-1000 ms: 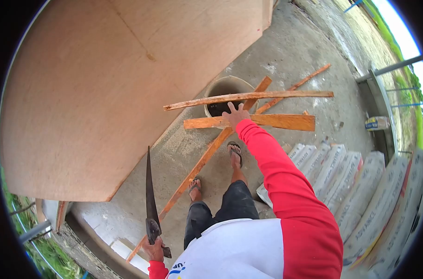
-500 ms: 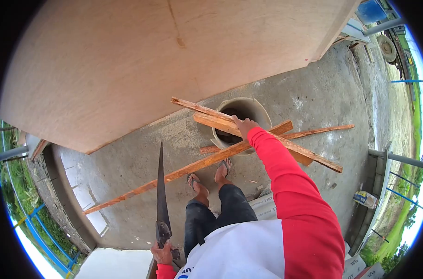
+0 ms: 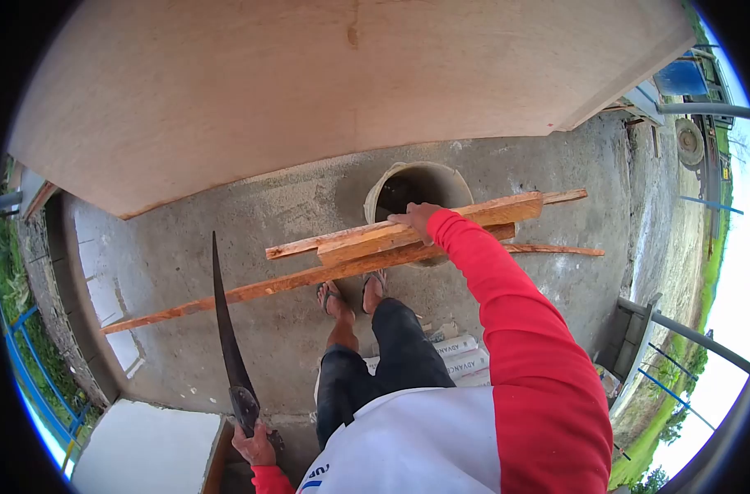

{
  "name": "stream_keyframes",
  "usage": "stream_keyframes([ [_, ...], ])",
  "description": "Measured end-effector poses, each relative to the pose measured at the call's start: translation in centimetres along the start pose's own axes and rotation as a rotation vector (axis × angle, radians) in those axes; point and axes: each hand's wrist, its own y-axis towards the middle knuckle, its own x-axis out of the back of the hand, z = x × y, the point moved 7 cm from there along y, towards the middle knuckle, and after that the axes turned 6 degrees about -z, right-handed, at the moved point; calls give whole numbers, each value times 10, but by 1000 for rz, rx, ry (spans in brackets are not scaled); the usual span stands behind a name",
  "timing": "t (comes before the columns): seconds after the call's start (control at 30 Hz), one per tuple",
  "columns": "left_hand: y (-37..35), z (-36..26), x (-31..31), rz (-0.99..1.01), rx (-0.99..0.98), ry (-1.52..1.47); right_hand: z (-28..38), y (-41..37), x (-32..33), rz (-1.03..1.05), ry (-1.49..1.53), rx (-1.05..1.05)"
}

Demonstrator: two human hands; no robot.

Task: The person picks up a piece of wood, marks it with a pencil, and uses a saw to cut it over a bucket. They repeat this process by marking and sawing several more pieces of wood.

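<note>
My left hand (image 3: 255,445) is closed around the handle of a handsaw (image 3: 226,329), whose dark blade points up and away from me. My right hand (image 3: 421,221) grips a short wooden board (image 3: 498,214) together with a thinner wooden strip (image 3: 291,248) lying along it. Both pieces run nearly level across the front of a round bucket (image 3: 464,185). Just under them, a long wooden plank (image 3: 193,305) stretches to the left, its right end partly hidden by the held wood.
Another thin strip (image 3: 560,250) sticks out to the right. A large plywood panel (image 3: 309,99) stands ahead. Printed bags (image 3: 465,361) lie behind my feet on the concrete floor (image 3: 185,247). A white-topped surface (image 3: 148,449) is at lower left.
My right hand has turned the board and strip from a slant to nearly parallel with the long plank, moving them slightly nearer me. The saw has shifted left, still in my left hand.
</note>
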Motion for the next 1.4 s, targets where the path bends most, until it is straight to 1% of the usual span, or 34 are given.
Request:
stream_keyframes([
  [0.03,-1,-11,-5,7,-10,53,-5,-1,-7,-86,-61,-6],
  [0.1,3,-36,-33,105,0,100,-8,5,-36,48,-35,92],
  [0.13,8,-48,-48,161,0,113,-11,10,-40,106,-31,139],
  [0.17,9,-47,-71,235,-2,107,-12,10,-40,108,-8,136],
  [0.23,3,-63,-112,168,-118,73,-13,11,-33,106,27,140],
  [0.3,-4,-53,-154,200,-44,59,-26,7,-15,3,11,109],
  [0.37,-16,-42,-181,226,9,74,-47,4,14,-120,-21,76],
  [0.4,-20,-42,-192,226,29,90,-63,4,22,-160,32,59],
  [0.47,-31,-40,-206,226,71,86,-91,16,24,-83,62,16],
  [0.53,-36,-58,-208,220,113,50,-114,33,20,-24,100,-17],
  [0.63,-41,-100,-205,79,-24,-80,-128,48,-6,207,150,-161],
  [0.73,-46,-146,-205,152,-76,-73,-133,50,-12,111,372,-132],
  [0.83,-47,-174,-227,240,-67,-71,-134,45,0,56,510,-88],
  [0.87,-46,-182,-236,217,-75,-137,-141,47,-7,67,519,-113],
  [0.93,-43,-193,-253,209,-87,-163,-155,49,-16,76,532,-165],
  [1.03,-39,-190,-283,201,-91,-152,-167,48,-1,-85,542,-123],
  [1.13,-41,-191,-290,187,-84,-182,-152,44,14,-144,283,-26],
  [1.17,-42,-195,-292,183,-82,-210,-149,42,24,-179,241,-9],
  [1.23,-45,-191,-285,159,-85,-163,-142,38,37,-233,163,16],
  [1.3,-47,-188,-279,145,-86,-137,-142,44,45,-431,24,55],
  [1.37,-47,-184,-273,112,-80,-124,-134,50,41,-477,51,86],
  [1.4,-48,-167,-279,190,52,-118,-132,52,41,-505,66,105],
])
